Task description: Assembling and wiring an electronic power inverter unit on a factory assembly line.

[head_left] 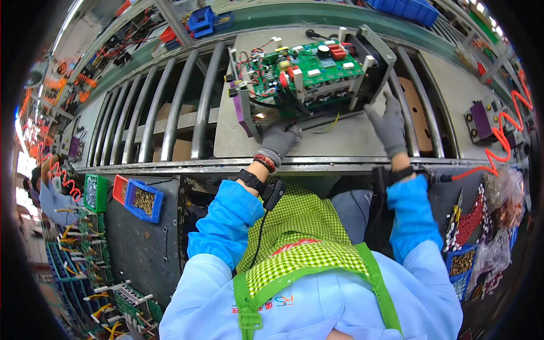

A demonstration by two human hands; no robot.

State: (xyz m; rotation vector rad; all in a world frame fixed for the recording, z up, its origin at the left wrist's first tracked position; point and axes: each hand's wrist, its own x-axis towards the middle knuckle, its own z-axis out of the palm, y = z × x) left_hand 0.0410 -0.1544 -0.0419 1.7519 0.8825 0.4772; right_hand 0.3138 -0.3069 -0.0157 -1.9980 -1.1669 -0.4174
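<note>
1. Green circuit board (333,76) is being carried, components upward, inside an open metal chassis (381,51) with a purple panel (243,116) at its left end.
2. The chassis is being supported by a pale board (340,144) across the conveyor rollers (175,107).
3. The left hand (280,139), gloved in grey, is being held at the chassis's near left corner, fingers curled; whether anything is being gripped cannot be told.
4. The right hand (389,126), likewise gloved, is being held beside the chassis's right end, thumb and fingers spread apart; whether metal is being touched cannot be told.
5. Brass-coloured fasteners (144,200) are being contained by a blue bin (158,207) at left.
</note>
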